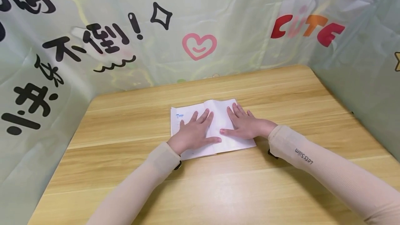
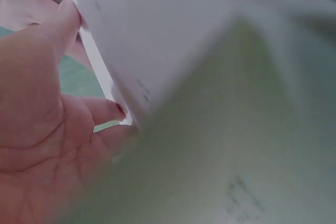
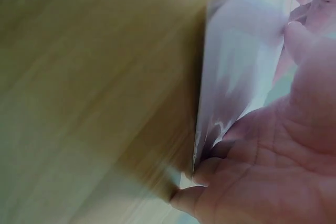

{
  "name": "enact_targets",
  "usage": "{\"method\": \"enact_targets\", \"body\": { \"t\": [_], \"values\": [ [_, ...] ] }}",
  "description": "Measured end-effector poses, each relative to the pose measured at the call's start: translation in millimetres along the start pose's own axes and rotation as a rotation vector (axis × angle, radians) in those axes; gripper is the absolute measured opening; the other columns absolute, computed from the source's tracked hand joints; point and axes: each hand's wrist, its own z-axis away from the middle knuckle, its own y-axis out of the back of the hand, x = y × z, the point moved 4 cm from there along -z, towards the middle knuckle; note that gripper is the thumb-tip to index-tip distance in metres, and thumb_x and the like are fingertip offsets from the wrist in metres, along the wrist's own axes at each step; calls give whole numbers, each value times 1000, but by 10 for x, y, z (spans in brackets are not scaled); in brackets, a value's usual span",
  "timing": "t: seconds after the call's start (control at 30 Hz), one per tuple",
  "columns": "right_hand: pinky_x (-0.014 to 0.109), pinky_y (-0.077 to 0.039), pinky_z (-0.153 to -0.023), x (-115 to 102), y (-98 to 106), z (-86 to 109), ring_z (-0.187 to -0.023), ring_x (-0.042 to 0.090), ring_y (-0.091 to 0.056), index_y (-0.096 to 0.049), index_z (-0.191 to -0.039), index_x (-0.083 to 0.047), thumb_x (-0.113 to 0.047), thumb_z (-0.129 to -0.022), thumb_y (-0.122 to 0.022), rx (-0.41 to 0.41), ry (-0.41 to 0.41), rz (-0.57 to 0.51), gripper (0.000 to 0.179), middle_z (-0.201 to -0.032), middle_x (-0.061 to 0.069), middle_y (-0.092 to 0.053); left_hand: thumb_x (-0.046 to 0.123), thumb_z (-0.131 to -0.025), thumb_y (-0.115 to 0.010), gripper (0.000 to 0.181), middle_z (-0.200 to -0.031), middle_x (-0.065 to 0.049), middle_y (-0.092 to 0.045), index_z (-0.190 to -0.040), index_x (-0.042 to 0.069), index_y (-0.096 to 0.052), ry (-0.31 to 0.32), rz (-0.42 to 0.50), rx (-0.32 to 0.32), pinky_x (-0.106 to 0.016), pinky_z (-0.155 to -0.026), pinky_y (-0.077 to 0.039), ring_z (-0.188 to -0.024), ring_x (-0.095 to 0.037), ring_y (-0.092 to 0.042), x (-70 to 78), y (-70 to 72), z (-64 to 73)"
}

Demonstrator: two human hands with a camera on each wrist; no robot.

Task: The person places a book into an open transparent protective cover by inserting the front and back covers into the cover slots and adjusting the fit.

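Note:
An open notebook (image 1: 223,114) with white pages lies on the wooden table. A small blue print shows at the upper left of its left page. My left hand (image 1: 195,133) is spread over the left page, its thumb reaching across near the centre fold. On the right page rests my right hand (image 1: 245,124), fingers spread, some of them near the upper right edge. Both thumbs point towards each other and stay apart. In the left wrist view the page (image 2: 131,30) is seen at a steep slant and partly blurred. The right wrist view shows the notebook's page (image 3: 241,45) beside my fingers.
The wooden table (image 1: 125,124) extends on all sides of the notebook. A pale printed cloth (image 1: 243,20) hangs behind it and at both sides, with black characters, a pink heart and coloured letters. Beige sleeves cover both forearms.

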Motion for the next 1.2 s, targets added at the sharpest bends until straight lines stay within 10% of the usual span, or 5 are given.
{"method": "enact_targets", "body": {
  "t": [0.43, 0.77, 1.2],
  "values": [
    [75, -7, -129, -296, 180, 210, -164, 54, 4, -14, -169, 7, -59, -107, -57, 55, 2, -6, 100, -173, 39, 3, 80, -96, -57, 101, -183, 7, -3, -174, 31, -16, 51, -49, -34, -81, -123, -23, -170, -38, -4, 61, 3, -42],
    [59, -44, -119, -82, 504, 250, -134, 42, -58, -39, -163, 3, -38, -106, -67, 246, -56, -191, 76, -162, 30, -49, 80, -96, -57, 103, -183, 6, -2, -174, 31, -12, 40, -11, -17, -82, -123, -20, -170, -38, -2, 26, -5, -31],
    [46, -47, -121, 226, 588, 189, -146, 36, -51, -22, -168, 5, -22, -111, -60, 123, -83, -897, 74, -169, 27, -37, 78, -98, -56, 104, -183, 6, 2, -175, 29, -6, 29, 51, -12, -81, -126, -13, -170, -36, 0, -16, -26, -14]
  ]
}}
